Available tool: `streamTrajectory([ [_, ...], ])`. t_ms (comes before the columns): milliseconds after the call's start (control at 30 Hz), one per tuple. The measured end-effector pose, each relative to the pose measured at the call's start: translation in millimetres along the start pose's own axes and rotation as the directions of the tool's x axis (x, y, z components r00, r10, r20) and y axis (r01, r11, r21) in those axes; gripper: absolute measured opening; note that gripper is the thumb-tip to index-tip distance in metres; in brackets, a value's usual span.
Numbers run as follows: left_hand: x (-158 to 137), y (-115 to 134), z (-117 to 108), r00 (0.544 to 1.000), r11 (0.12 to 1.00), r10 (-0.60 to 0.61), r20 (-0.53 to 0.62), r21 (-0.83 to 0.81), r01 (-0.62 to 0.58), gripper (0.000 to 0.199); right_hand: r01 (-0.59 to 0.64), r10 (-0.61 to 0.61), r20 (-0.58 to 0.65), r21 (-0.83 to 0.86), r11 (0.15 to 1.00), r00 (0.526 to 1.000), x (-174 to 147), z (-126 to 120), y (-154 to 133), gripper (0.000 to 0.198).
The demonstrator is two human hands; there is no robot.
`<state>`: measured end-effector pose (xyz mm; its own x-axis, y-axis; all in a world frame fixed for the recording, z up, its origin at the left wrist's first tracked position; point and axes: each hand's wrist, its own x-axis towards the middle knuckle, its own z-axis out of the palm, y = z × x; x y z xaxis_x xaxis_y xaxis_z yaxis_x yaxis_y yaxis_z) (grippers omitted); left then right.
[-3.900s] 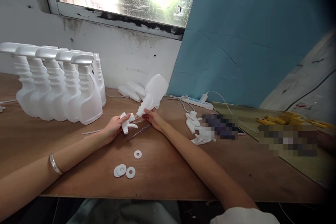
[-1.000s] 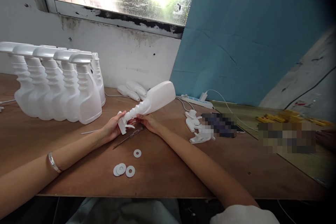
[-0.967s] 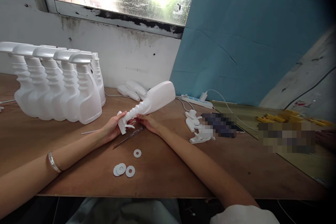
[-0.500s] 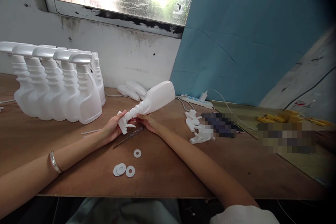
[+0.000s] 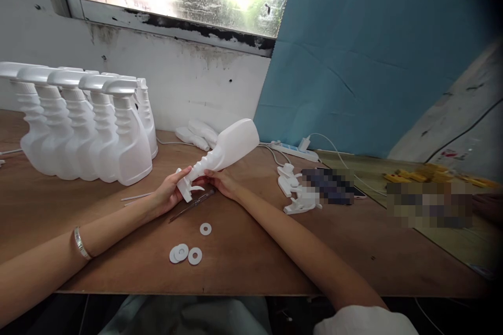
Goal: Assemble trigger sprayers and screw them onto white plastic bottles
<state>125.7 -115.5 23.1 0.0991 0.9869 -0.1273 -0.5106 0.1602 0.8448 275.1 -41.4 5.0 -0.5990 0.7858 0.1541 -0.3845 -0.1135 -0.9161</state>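
Note:
A white plastic spray bottle point(image 5: 238, 142) is held tilted above the table, its base up to the right and its trigger sprayer head point(image 5: 184, 186) down to the left. My left hand point(image 5: 171, 191) is closed around the sprayer head near the collar. My right hand point(image 5: 220, 183) grips the ribbed neck from below, partly hidden by the bottle. Just beneath lies a screwdriver point(image 5: 192, 206) with a clear handle. Closer to me are several flat white washers point(image 5: 195, 256), two of them overlapping. Thin white tubes point(image 5: 137, 197) lie beside my left wrist.
Several upright white spray bottles point(image 5: 133, 141) stand in rows at left. Two bottles point(image 5: 196, 133) lie behind. Loose sprayer heads point(image 5: 302, 201), a phone point(image 5: 359, 193) and a power strip point(image 5: 294, 151) are at right. Yellow parts point(image 5: 432, 172) and another person's hand point(image 5: 487, 204) appear far right.
The bottle's base has shifted slightly left and up in my hands. Both hands keep their hold, and the things on the table stay put.

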Motion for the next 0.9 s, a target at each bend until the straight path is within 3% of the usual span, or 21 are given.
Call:
streamTrajectory([
  [133, 0.4, 0.7, -1.2, 1.000, 1.000, 0.012, -0.009, 0.025, -0.012, 0.024, 0.008, -0.008, -0.023, 0.012, 1.000, 1.000, 0.6, -1.1, 1.1, 0.033],
  [267, 1.0, -0.5, -4.6, 0.993, 0.992, 0.111, -0.029, 0.068, -0.109, 0.015, -0.012, 0.012, -0.028, -0.004, 1.000, 1.000, -0.2, 0.3, 0.2, 0.031],
  [400, 0.5, -3.6, -4.5, 0.977, 0.975, 0.199, -0.076, 0.116, -0.190, 0.027, -0.011, 0.010, -0.044, -0.018, 1.000, 0.999, -0.6, 1.2, -0.3, 0.032],
  [500, -0.4, -4.0, -1.4, 0.989, 0.989, 0.138, -0.061, 0.060, -0.134, 0.018, 0.007, -0.008, -0.021, -0.013, 1.000, 1.000, -0.1, 0.2, 0.5, 0.033],
  [633, 0.1, -3.1, 0.6, 0.998, 0.999, 0.044, -0.036, 0.025, -0.043, 0.025, 0.018, -0.018, -0.017, 0.003, 1.000, 1.000, 1.0, -1.9, 2.7, 0.033],
  [767, 0.8, -2.0, -1.9, 0.996, 0.995, 0.089, -0.015, 0.046, -0.088, 0.019, 0.017, -0.017, -0.021, -0.002, 1.000, 1.000, 1.0, -1.6, 2.7, 0.033],
  [900, -0.6, -0.9, -3.7, 0.985, 0.983, 0.154, -0.081, 0.114, -0.144, 0.024, 0.024, -0.024, -0.011, -0.018, 1.000, 1.000, 0.2, 0.8, 0.4, 0.032],
])
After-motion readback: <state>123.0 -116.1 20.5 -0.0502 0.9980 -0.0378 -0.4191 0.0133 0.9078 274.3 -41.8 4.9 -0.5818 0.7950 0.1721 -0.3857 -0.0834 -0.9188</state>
